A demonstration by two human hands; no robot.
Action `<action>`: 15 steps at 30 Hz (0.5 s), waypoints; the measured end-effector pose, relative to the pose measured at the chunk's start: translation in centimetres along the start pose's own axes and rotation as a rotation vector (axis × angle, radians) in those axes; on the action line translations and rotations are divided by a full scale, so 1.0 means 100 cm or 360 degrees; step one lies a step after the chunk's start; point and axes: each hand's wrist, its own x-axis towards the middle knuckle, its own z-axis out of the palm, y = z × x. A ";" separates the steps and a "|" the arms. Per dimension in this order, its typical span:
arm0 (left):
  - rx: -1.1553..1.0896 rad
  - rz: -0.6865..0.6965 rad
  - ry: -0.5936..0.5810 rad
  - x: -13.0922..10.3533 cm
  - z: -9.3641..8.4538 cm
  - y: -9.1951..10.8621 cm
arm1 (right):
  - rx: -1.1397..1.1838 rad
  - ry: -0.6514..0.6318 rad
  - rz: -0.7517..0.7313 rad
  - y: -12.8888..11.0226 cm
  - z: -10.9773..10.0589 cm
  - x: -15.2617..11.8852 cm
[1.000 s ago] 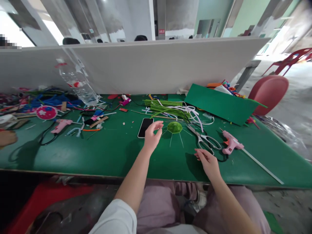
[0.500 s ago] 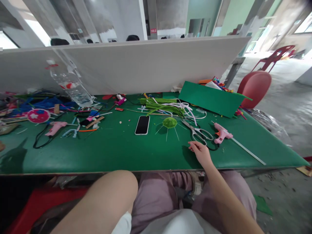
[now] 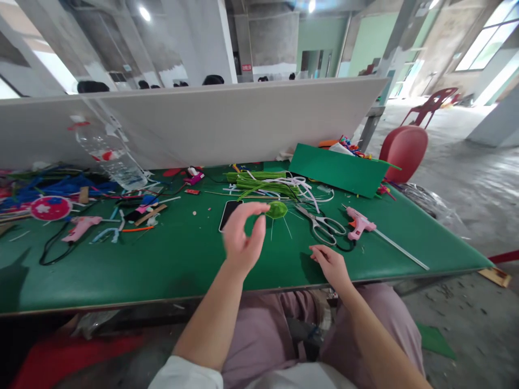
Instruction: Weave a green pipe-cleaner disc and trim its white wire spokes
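Note:
My left hand (image 3: 244, 235) reaches over the table with its thumb and fingers apart in a curve, holding nothing. Its fingertips overlap the left edge of a small round green piece (image 3: 278, 209) with thin pale strands spreading from it; whether they touch, I cannot tell. A phone (image 3: 229, 212) with a white edge lies partly hidden behind this hand. My right hand (image 3: 330, 265) rests at the table's front with its fingers curled together and nothing visible in them. Just beyond it lie grey-handled scissors (image 3: 323, 224) and a pink glue gun (image 3: 359, 222) with a long glue stick.
A bundle of green pipe cleaners (image 3: 263, 185) lies behind the green piece. A green board (image 3: 338, 170) leans at the back right. On the left are a second pink glue gun (image 3: 83, 227), a plastic bottle (image 3: 115, 162) and a red round piece (image 3: 51, 208). A white partition (image 3: 227, 124) stands behind.
My left hand has come up from below the table edge to the green piece. My right hand stays in about the same place. The view has tilted up a little.

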 end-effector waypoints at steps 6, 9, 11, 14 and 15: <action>0.0198 -0.0990 -0.0322 0.002 0.043 -0.089 | -0.0034 0.0010 -0.0018 -0.005 -0.005 -0.015; 0.0058 -0.1119 -0.0355 0.002 0.051 -0.108 | -0.0046 0.0019 -0.0047 -0.004 -0.007 -0.020; -0.0090 -0.1185 -0.0371 0.004 0.054 -0.109 | -0.0023 0.0014 -0.0047 -0.004 -0.007 -0.023; -0.0292 -0.1217 -0.0362 0.007 0.052 -0.097 | 0.0184 0.0010 0.0050 -0.011 -0.009 -0.025; -0.0354 -0.1213 -0.0352 0.006 0.050 -0.091 | 0.0303 0.0013 0.0105 -0.017 -0.010 -0.026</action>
